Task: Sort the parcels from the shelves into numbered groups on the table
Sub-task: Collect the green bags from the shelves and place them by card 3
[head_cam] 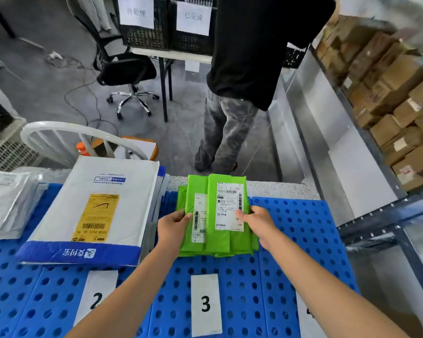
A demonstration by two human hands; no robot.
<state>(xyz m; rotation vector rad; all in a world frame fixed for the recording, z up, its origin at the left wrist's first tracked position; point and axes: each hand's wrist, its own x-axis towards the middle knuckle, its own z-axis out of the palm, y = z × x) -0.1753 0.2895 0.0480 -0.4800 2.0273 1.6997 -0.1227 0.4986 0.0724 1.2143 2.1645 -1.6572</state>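
Now, with the left hand [174, 225] and right hand [255, 222] each closed on a side edge of the green parcels [217, 215] lying beyond the number 3 label [205, 304] on the bench [303, 228], squaring the stack's edges probably matters most.

I've got one head-worn view, wide-angle, looking forward and steeply down over the blue table [303, 230], close above it, shelves [386, 215] at right, floor beyond.
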